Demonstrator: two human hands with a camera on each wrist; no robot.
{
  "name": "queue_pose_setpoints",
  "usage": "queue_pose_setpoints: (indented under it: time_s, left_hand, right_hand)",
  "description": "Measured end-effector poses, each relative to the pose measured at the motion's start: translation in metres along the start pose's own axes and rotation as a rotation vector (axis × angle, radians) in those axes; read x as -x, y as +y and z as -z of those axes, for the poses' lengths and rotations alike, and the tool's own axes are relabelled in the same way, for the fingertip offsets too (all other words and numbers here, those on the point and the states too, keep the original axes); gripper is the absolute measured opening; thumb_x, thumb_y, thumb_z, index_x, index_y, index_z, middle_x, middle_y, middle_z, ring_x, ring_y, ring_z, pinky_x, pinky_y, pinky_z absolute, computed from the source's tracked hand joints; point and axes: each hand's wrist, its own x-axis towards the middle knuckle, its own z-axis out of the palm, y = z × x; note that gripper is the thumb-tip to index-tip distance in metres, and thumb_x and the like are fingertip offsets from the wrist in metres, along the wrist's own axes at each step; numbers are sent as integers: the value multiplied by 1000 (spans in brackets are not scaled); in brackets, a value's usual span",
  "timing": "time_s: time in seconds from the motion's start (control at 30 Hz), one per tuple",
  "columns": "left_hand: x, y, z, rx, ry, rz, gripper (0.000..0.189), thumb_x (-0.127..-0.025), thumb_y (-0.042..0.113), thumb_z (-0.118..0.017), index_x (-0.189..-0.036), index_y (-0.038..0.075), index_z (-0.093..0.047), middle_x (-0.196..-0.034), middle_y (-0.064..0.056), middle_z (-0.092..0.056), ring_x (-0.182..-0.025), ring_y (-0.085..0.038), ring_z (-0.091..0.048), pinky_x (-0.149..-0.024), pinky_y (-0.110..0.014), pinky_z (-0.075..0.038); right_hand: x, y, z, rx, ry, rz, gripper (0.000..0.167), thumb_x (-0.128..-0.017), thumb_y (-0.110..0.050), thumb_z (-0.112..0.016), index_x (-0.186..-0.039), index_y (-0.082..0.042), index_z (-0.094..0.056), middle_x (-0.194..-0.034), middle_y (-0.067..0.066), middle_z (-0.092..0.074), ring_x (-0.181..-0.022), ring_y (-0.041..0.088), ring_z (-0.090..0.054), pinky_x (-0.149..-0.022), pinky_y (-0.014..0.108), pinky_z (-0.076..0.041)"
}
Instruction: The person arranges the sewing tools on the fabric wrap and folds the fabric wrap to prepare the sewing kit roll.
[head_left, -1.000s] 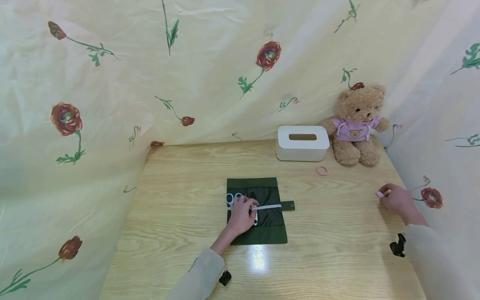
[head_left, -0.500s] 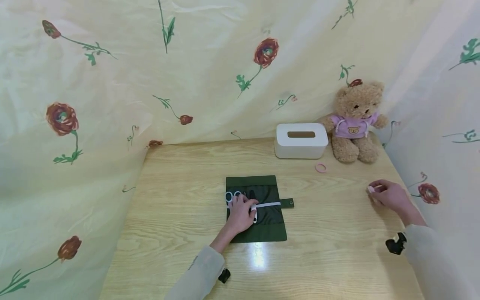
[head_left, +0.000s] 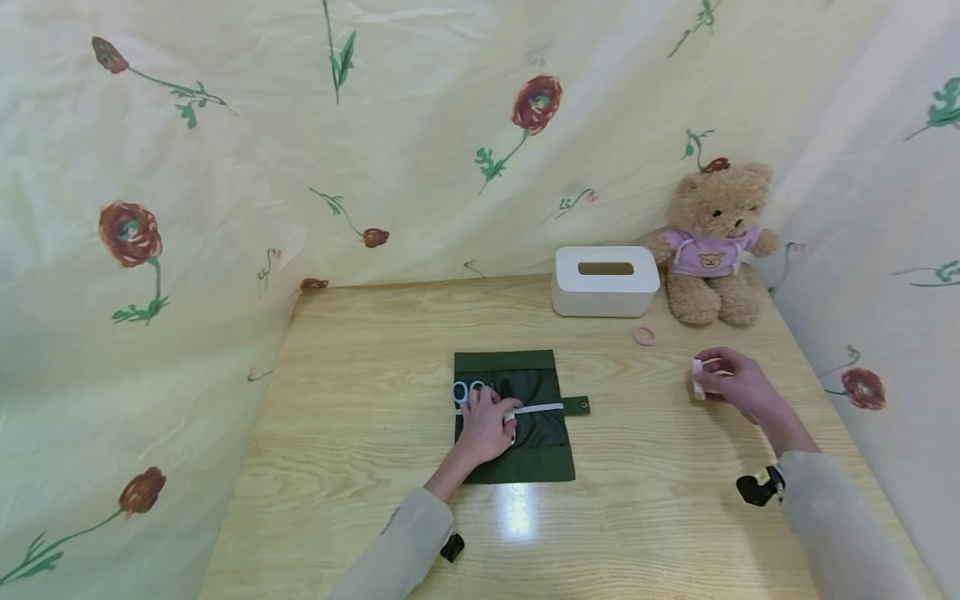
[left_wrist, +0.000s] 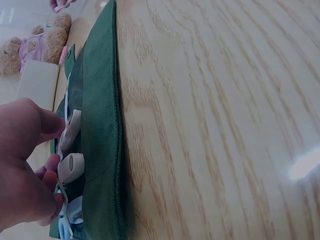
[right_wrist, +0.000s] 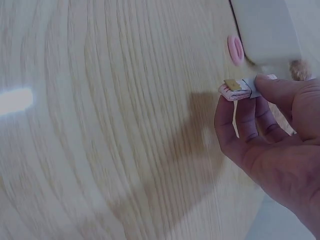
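Right hand [head_left: 738,387], its grip clamped between thumb and fingers on one small folded tape [right_wrist: 239,92], white and pink with a gold-coloured end, above the counter [head_left: 360,400], right of one green fabric pouch [head_left: 517,471]. The left hand [head_left: 483,423] is over the pouch, thumb apart from curled fingers, at its one white strap [head_left: 540,408]; whether that grip pinches the strap I cannot tell. The pouch lies flat, with one pair of scissors [head_left: 460,392] and two rounded white pieces [left_wrist: 72,167] showing. Pale, wood-grained counter; wrinkled cream cloth [head_left: 420,133] with red flowers rises behind it. Far right: one pink ring [right_wrist: 231,51], one smooth white box [head_left: 606,303] with an oblong slot, one fluffy teddy bear [head_left: 708,217] in a lilac top.
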Motion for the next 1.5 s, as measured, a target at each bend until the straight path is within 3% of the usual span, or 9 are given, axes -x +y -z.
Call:
queue_pose_setpoints:
  time_s: [0.17,0.4,0.63,0.93,1.27,1.5]
  left_hand:
    - [-2,2,0,18,6,4,24,-92,16,-68,-116,20,-72,-105,-9,-46,-101,-29,-36,-81,-47,-30]
    - [-4,5,-1,53,-14,41,23,-92,15,-67,-114,16,-72,-107,-10,-46,-103,-30,-36,-83,-48,-29]
    - [-3,5,-1,109,-17,66,19,-92,10,-65,-109,15,-71,-105,-10,-44,-102,-31,-36,-84,-50,-28]
    - [-5,9,3,155,-37,99,20,-89,2,-63,-104,14,-66,-106,-11,-43,-104,-32,-35,-87,-54,-27]
    - [-6,7,2,144,-28,108,23,-86,2,-63,-103,17,-64,-103,-9,-41,-102,-32,-35,-86,-53,-27]
    - [-6,8,2,152,-39,117,25,-85,1,-63,-103,18,-64,-105,-10,-40,-104,-32,-34,-86,-53,-27]
  right_hand:
    - [-6,-10,-24,-119,-41,38,31,-97,-4,-64,-126,-3,-53,-102,7,-57,-84,11,-64,-72,35,-57]
    - [-19,-25,-68,-207,-101,49,46,-97,1,-61,-133,18,-41,-102,7,-55,-84,8,-62,-74,33,-56]
    - [-35,-39,-109,-209,-184,73,43,-96,4,-60,-133,18,-43,-107,17,-54,-86,10,-62,-78,40,-56]
    - [-50,-55,-156,-242,-249,141,36,-94,8,-61,-124,20,-45,-98,15,-56,-81,18,-64,-76,43,-57]
    - [-58,-72,-199,-106,-296,203,29,-95,7,-61,-120,16,-52,-102,22,-61,-87,26,-63,-77,43,-56]
    - [-62,-77,-218,-51,-307,224,23,-93,9,-63,-115,14,-57,-96,19,-62,-83,27,-63,-76,45,-56]
